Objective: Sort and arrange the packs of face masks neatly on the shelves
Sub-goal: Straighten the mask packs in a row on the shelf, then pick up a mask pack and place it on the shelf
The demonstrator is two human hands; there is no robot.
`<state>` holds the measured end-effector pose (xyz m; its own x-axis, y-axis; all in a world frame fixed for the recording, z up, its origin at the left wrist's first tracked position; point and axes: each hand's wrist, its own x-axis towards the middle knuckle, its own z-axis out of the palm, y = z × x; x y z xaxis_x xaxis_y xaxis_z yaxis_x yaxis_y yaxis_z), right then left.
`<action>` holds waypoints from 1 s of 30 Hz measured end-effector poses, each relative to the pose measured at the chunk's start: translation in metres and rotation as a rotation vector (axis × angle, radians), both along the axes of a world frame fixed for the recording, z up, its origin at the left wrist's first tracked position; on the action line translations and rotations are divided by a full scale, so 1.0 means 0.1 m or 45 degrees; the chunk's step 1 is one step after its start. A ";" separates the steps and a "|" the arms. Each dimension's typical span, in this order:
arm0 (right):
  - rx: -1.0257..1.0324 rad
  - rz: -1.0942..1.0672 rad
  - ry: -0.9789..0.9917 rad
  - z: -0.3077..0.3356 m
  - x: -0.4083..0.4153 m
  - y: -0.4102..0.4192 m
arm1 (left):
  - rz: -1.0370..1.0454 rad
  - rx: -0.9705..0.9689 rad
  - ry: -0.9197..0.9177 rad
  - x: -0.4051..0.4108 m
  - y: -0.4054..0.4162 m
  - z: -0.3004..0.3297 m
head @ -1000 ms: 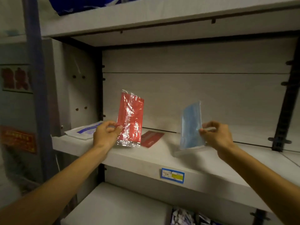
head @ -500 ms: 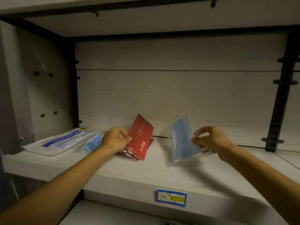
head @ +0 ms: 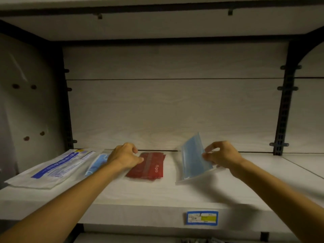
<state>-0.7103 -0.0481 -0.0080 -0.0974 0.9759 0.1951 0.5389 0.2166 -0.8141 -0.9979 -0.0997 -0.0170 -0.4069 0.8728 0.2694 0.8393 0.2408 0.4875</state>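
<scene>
A red mask pack (head: 149,168) lies flat on the pale shelf (head: 140,195), on top of another red pack. My left hand (head: 125,156) rests on its left end, fingers curled over the edge. My right hand (head: 222,154) pinches the right side of a blue mask pack (head: 193,156) in clear wrap, tilted up with its lower edge touching the shelf. Left of my left hand lie a second blue mask pack (head: 96,163), partly hidden by my wrist, and a large white pack with blue print (head: 52,168).
The wooden back panel (head: 175,111) closes the bay. A black bracket upright (head: 284,109) stands at the right, a side wall with holes (head: 26,102) at the left. A blue price tag (head: 202,218) sits on the shelf's front edge. Another shelf board hangs overhead.
My left hand has lowered the red pack from upright to flat on the shelf. My right hand has brought the blue pack down until its edge touches the shelf. The camera has moved closer.
</scene>
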 end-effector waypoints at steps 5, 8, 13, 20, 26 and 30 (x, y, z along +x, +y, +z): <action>0.048 -0.138 -0.107 -0.10 -0.11 -0.03 | -0.069 0.100 -0.009 -0.09 -0.02 0.02; 0.138 -0.220 -0.335 -0.14 -0.18 -0.05 | -0.135 0.119 0.130 -0.13 -0.07 0.01; 0.169 -0.340 -0.623 -0.18 -0.29 -0.10 | -0.164 0.217 0.364 -0.25 -0.28 0.09; 0.419 -0.460 -0.936 -0.16 -0.50 -0.38 | -0.182 0.159 0.387 -0.51 -0.67 0.07; 0.642 -0.407 -0.956 -0.11 -0.62 -0.84 | -0.306 0.243 0.443 -0.39 -0.90 -0.02; 0.723 -0.423 -1.008 -0.12 -0.49 -1.18 | -0.417 0.294 0.481 -0.06 -0.98 -0.09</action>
<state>-0.7594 -0.1658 -0.0200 -0.1411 0.7610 0.6332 0.9793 0.2010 -0.0232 -1.0040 -0.1979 -0.0257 0.0379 0.8384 0.5438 0.9792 -0.1396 0.1470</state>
